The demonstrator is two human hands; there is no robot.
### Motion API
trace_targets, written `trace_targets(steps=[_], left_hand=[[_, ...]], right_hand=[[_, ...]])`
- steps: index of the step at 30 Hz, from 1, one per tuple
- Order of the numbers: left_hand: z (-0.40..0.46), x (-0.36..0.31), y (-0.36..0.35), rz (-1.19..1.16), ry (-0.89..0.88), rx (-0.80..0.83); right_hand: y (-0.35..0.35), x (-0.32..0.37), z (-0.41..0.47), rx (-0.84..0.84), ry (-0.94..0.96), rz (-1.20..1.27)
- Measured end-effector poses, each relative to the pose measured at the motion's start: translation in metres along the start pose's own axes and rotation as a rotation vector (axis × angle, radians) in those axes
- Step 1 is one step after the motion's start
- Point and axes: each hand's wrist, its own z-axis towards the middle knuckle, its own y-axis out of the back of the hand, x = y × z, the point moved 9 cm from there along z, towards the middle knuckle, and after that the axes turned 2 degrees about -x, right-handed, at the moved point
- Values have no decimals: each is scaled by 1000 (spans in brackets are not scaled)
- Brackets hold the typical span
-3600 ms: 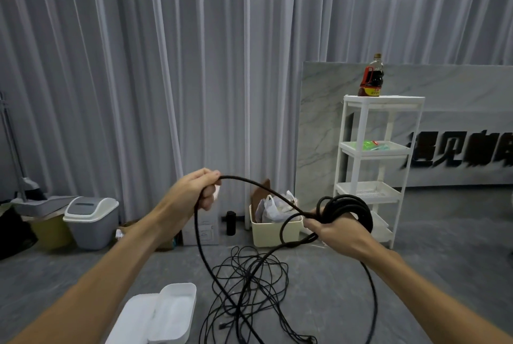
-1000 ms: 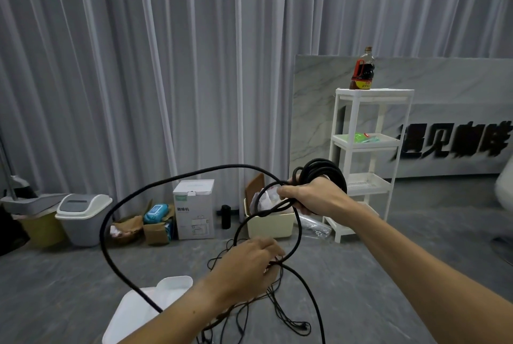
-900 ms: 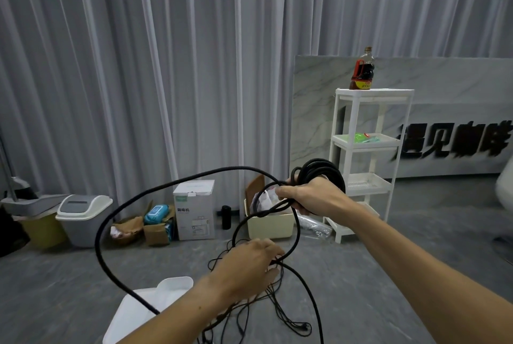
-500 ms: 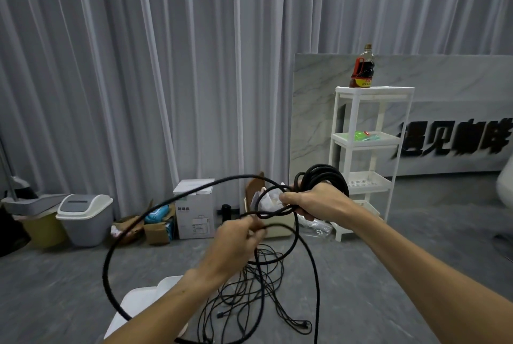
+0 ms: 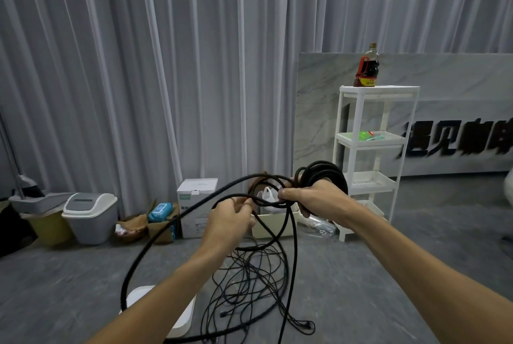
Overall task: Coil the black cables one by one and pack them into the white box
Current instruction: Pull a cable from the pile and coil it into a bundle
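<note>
The thick black cable loops between my hands: my right hand grips its coil, my left hand pinches the loose strand above the floor's tangled cables.

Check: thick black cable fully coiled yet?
Partly coiled. Right hand holds finished loops; left hand grips thick black cable still trailing loose.

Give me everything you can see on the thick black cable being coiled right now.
The thick black cable is round, matte and rubbery-looking. Several turns are already gathered into a tight coil, gripped by the right hand in front of the white shelf rack. From there a strand runs to the left hand, which pinches it, and one wide loose loop swings out to the left and down past the white box. Another length hangs toward the floor over the tangle of thin cables. Its ends are not discernible.
</note>
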Motion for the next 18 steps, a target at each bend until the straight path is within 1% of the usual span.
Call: trace_targets(steps=[2,4,6,8,9,11,13,15,17,18], left_hand=[[-13,-8,-4,243,-37,107],[-30,-26,-6,456,-150,209],[-48,-52,-7,550,-270,310],[-57,-71,-5,547,-346,389],[-58,-78,-4,500,-346,425],[-57,-88,0,315,-291,479],[-50,-99,8,176,-291,428],[-37,-106,19,82,-296,323],[-22,-105,29,33,-285,207],[-14,-103,33,46,-292,156]], right_hand=[[3,2,1,-18,37,83],[5,4,2,-26,73,106],[5,4,4,-39,88,110],[3,2,7,-51,81,112],[2,1,9,-55,78,106],[0,-1,11,-63,67,86],[-2,-1,10,-64,67,81],[-3,2,8,-58,86,105],[-2,7,6,-60,120,143],[-2,11,5,-56,137,157]])
